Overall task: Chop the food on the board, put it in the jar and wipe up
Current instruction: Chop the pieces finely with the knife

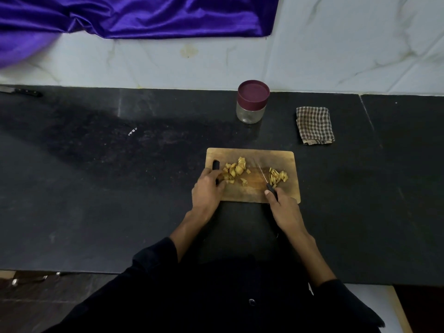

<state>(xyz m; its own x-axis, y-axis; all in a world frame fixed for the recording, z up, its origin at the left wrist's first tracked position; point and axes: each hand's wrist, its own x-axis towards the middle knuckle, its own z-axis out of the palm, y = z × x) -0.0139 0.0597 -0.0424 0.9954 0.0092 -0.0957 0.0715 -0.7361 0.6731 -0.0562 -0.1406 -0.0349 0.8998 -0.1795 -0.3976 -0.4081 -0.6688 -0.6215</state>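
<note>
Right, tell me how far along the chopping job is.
Partly done: a finely cut pile lies right of the knife on the cutting board. In hand: the right hand grips the knife while the left hand steadies the coarser pieces not yet chopped. Left: the jar is lidded and looks empty, and the checked cloth sits folded on the counter.

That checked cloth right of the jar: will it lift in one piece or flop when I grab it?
The checked cloth looks like thin woven fabric folded flat, so it would likely droop and unfold when pinched at one edge. It is probably light. Its frayed near edge suggests soft, worn fabric, easy to bunch.
</note>
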